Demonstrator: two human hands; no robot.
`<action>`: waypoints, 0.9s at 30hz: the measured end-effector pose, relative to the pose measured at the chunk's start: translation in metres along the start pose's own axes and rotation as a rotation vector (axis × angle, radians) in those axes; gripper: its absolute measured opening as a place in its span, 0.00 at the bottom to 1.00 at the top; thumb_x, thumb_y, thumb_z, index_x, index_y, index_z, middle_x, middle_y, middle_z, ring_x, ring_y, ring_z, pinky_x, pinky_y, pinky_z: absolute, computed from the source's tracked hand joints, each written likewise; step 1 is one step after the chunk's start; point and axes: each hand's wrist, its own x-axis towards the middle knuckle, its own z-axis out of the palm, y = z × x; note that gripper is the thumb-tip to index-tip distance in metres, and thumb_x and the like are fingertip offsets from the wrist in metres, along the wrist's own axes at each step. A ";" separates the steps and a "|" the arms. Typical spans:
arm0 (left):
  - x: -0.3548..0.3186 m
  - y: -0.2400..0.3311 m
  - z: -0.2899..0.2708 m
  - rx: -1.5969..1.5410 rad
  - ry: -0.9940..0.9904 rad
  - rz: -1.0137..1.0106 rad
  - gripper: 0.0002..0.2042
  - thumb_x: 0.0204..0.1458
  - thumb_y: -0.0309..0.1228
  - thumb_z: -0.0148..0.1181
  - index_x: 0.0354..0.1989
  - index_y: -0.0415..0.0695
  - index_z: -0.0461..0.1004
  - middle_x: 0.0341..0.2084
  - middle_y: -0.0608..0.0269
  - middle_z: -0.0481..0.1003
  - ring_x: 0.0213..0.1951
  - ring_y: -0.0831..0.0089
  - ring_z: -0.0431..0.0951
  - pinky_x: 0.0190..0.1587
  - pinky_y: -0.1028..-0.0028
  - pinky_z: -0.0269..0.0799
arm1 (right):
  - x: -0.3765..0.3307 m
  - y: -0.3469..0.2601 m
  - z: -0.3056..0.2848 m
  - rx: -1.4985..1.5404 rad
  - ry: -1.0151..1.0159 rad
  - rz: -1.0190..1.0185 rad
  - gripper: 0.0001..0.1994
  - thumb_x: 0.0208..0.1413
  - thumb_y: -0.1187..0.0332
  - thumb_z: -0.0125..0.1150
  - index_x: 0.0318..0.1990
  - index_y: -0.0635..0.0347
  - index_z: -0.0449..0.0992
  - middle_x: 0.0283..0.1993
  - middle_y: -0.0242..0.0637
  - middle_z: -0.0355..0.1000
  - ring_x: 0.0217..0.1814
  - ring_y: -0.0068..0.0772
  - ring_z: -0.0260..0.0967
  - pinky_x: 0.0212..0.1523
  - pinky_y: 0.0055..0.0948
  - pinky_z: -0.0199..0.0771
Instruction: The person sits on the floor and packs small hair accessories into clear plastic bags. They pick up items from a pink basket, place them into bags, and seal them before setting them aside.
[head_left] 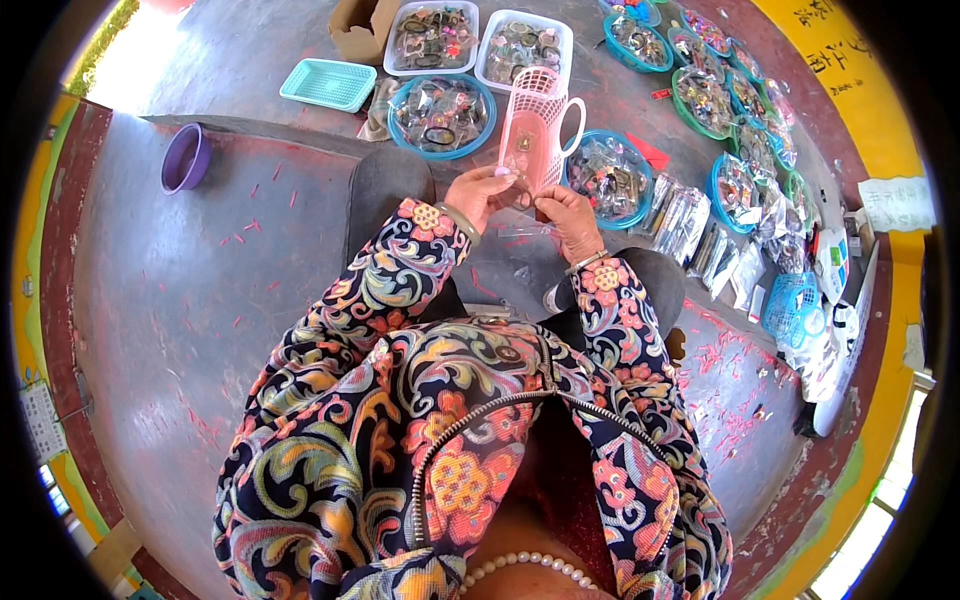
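Observation:
Near the middle of the view, my left hand [478, 197] pinches one side of a small clear plastic bag [518, 186]. My right hand [571, 218] has its fingers closed at the bag's other side. What is inside the bag is too small to make out. Just beyond my fingers, a pink plastic basket with a side handle [534, 88] leans over the step, small packets in it. Blue round baskets flank it, one on the left [493, 112] and one on the right [568, 150], each piled with clear-bagged accessories.
Two white trays [391, 35] of bagged items and a turquoise tray [328, 85] sit ahead, beside a cardboard box [362, 30]. Several colourful baskets line the right, with silvery packets [682, 222] nearer. A purple basin [186, 160] stands at left. Red scraps litter the floor.

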 end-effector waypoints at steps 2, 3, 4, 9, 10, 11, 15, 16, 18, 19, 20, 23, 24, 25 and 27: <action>0.001 0.000 -0.004 -0.039 0.001 0.003 0.11 0.51 0.28 0.49 0.38 0.34 0.69 0.32 0.56 0.73 0.34 0.69 0.73 0.39 0.72 0.68 | 0.002 0.002 0.002 -0.028 -0.005 -0.035 0.04 0.46 0.73 0.54 0.28 0.63 0.72 0.22 0.26 0.66 0.24 0.15 0.60 0.28 0.15 0.60; 0.001 0.000 -0.002 -0.055 0.008 0.007 0.11 0.51 0.29 0.49 0.38 0.34 0.69 0.32 0.56 0.73 0.34 0.69 0.73 0.39 0.72 0.68 | 0.003 0.003 0.002 -0.044 -0.010 -0.051 0.04 0.46 0.73 0.54 0.28 0.63 0.72 0.22 0.27 0.66 0.24 0.15 0.60 0.28 0.15 0.60; 0.001 0.000 0.000 -0.071 0.014 0.010 0.11 0.51 0.29 0.49 0.38 0.34 0.69 0.32 0.57 0.73 0.34 0.69 0.73 0.39 0.72 0.67 | 0.004 0.004 0.001 -0.059 -0.015 -0.066 0.04 0.45 0.73 0.54 0.28 0.63 0.72 0.23 0.27 0.66 0.24 0.15 0.60 0.28 0.15 0.60; -0.002 0.003 0.008 -0.127 0.081 0.017 0.12 0.50 0.33 0.50 0.37 0.36 0.70 0.32 0.58 0.74 0.34 0.69 0.73 0.38 0.72 0.67 | 0.005 0.006 0.002 -0.115 -0.013 -0.106 0.03 0.45 0.73 0.55 0.28 0.64 0.73 0.23 0.26 0.66 0.24 0.15 0.60 0.27 0.15 0.60; -0.002 0.003 0.007 -0.115 0.077 0.014 0.12 0.50 0.33 0.50 0.37 0.37 0.70 0.32 0.58 0.74 0.34 0.69 0.73 0.38 0.72 0.67 | 0.005 0.007 0.001 -0.098 -0.021 -0.089 0.04 0.45 0.73 0.55 0.28 0.63 0.73 0.23 0.26 0.66 0.24 0.15 0.60 0.27 0.15 0.60; -0.001 0.003 0.006 -0.104 0.073 0.012 0.12 0.50 0.34 0.51 0.37 0.37 0.70 0.32 0.58 0.74 0.34 0.69 0.73 0.39 0.72 0.67 | 0.005 0.007 0.001 -0.080 -0.029 -0.073 0.04 0.45 0.73 0.55 0.28 0.63 0.73 0.23 0.26 0.67 0.24 0.15 0.60 0.27 0.15 0.60; 0.001 0.001 0.003 -0.120 0.119 -0.005 0.12 0.49 0.35 0.50 0.35 0.38 0.70 0.32 0.58 0.74 0.35 0.69 0.73 0.39 0.73 0.66 | 0.000 -0.003 0.001 -0.053 -0.016 0.031 0.04 0.45 0.72 0.56 0.27 0.63 0.73 0.21 0.28 0.67 0.20 0.16 0.61 0.23 0.15 0.61; 0.001 -0.001 0.003 -0.105 0.164 -0.013 0.12 0.50 0.35 0.50 0.36 0.38 0.69 0.33 0.58 0.74 0.36 0.70 0.73 0.39 0.73 0.66 | -0.002 -0.008 0.001 -0.060 0.018 0.070 0.04 0.45 0.72 0.56 0.26 0.63 0.72 0.20 0.29 0.67 0.18 0.17 0.61 0.20 0.15 0.61; 0.002 -0.002 0.002 -0.066 0.294 -0.021 0.13 0.51 0.36 0.49 0.37 0.38 0.68 0.34 0.57 0.73 0.37 0.70 0.72 0.39 0.74 0.66 | -0.003 -0.016 -0.002 -0.060 0.089 0.108 0.05 0.46 0.71 0.56 0.26 0.63 0.72 0.19 0.30 0.67 0.15 0.18 0.62 0.17 0.16 0.61; 0.003 -0.003 0.002 -0.042 0.381 -0.020 0.13 0.51 0.36 0.48 0.38 0.39 0.68 0.35 0.57 0.73 0.37 0.71 0.72 0.38 0.75 0.66 | -0.003 -0.019 -0.007 -0.053 0.126 0.107 0.05 0.46 0.71 0.55 0.26 0.63 0.72 0.18 0.30 0.67 0.14 0.18 0.61 0.16 0.16 0.60; 0.004 -0.003 0.001 -0.019 0.467 -0.019 0.13 0.51 0.37 0.47 0.39 0.39 0.67 0.35 0.57 0.73 0.38 0.71 0.72 0.38 0.75 0.66 | -0.002 -0.021 -0.010 -0.046 0.162 0.105 0.05 0.46 0.71 0.55 0.26 0.63 0.72 0.18 0.31 0.67 0.13 0.19 0.61 0.14 0.16 0.60; 0.004 -0.004 -0.006 0.062 0.523 -0.008 0.14 0.52 0.38 0.46 0.41 0.40 0.65 0.36 0.57 0.72 0.37 0.72 0.71 0.36 0.76 0.65 | 0.003 -0.022 -0.015 0.047 0.249 0.086 0.05 0.47 0.72 0.54 0.26 0.63 0.71 0.17 0.31 0.66 0.13 0.19 0.61 0.13 0.17 0.59; 0.005 -0.005 -0.007 0.061 0.516 -0.005 0.14 0.52 0.37 0.45 0.41 0.40 0.65 0.36 0.58 0.72 0.37 0.73 0.71 0.36 0.76 0.65 | 0.005 -0.021 -0.016 0.018 0.275 0.075 0.06 0.47 0.71 0.53 0.24 0.64 0.71 0.16 0.31 0.66 0.13 0.20 0.62 0.13 0.17 0.58; 0.006 -0.006 -0.009 0.060 0.508 -0.002 0.14 0.52 0.37 0.45 0.40 0.40 0.65 0.35 0.58 0.72 0.36 0.73 0.71 0.36 0.76 0.65 | 0.008 -0.019 -0.016 -0.037 0.295 0.084 0.06 0.46 0.70 0.52 0.24 0.64 0.71 0.16 0.32 0.66 0.12 0.20 0.62 0.13 0.17 0.58; 0.007 -0.007 -0.010 0.069 0.499 -0.004 0.13 0.52 0.37 0.45 0.40 0.40 0.65 0.35 0.59 0.72 0.36 0.73 0.71 0.35 0.76 0.65 | 0.018 -0.018 -0.016 -0.149 0.337 0.105 0.08 0.45 0.69 0.52 0.22 0.65 0.71 0.15 0.33 0.66 0.12 0.21 0.63 0.13 0.17 0.58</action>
